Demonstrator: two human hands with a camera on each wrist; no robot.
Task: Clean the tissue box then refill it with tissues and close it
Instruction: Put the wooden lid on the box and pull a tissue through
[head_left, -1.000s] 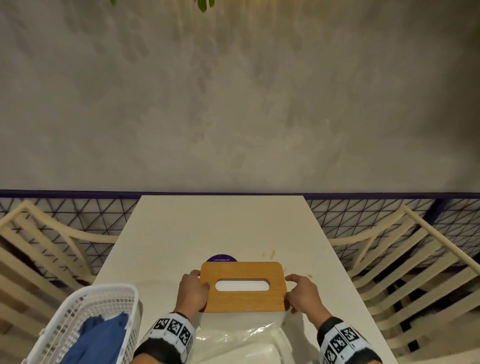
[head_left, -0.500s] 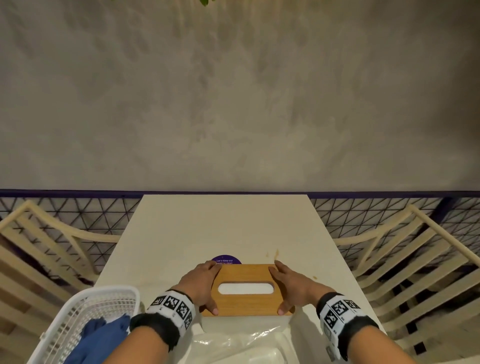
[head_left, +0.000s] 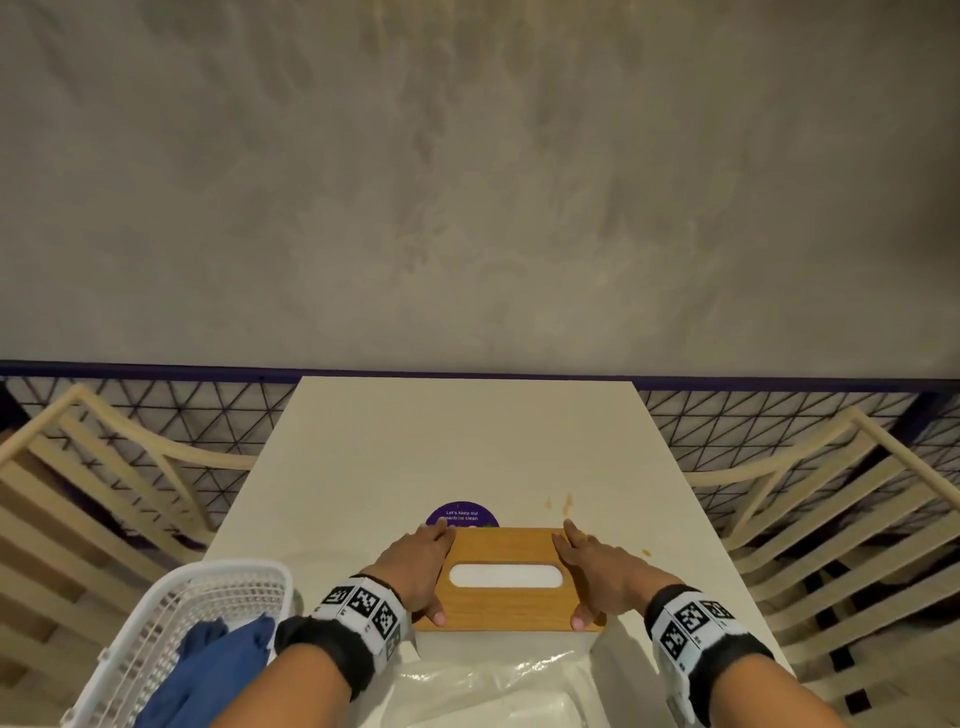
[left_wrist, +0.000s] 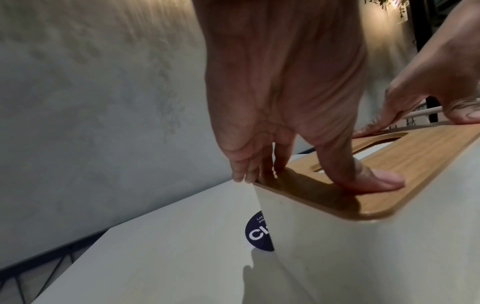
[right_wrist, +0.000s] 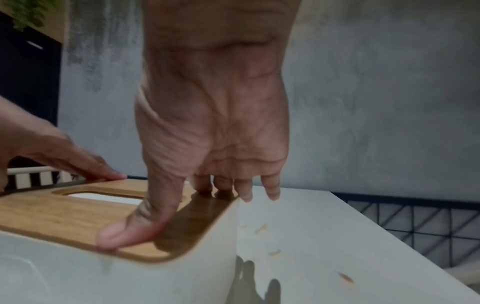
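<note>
Near the front edge of the pale table (head_left: 467, 447), seen from the head camera, stands the tissue box (head_left: 506, 644), its wooden lid (head_left: 506, 608) seated on top with white showing through the oval slot (head_left: 505, 576). The left hand (head_left: 415, 569) lies flat on the lid's left end and the right hand (head_left: 597, 571) on its right end, fingers straight, thumbs at the near edge. A purple sticker (head_left: 461, 514) is half hidden behind the box. At the table's near left corner a white basket (head_left: 156, 623) holds a blue cloth (head_left: 208, 670), both cut off by the frame; crinkled clear plastic (head_left: 483, 680) lies in front of the box. From the left wrist, the left hand (left_wrist: 283, 115) presses thumb and fingertips on the lid (left_wrist: 405, 162), the outer fingers past its edge. From the right wrist, blurred, the right hand (right_wrist: 215, 131) rests likewise on the lid (right_wrist: 64, 214); small tan marks (right_wrist: 262, 228) dot the table beside the box.
</note>
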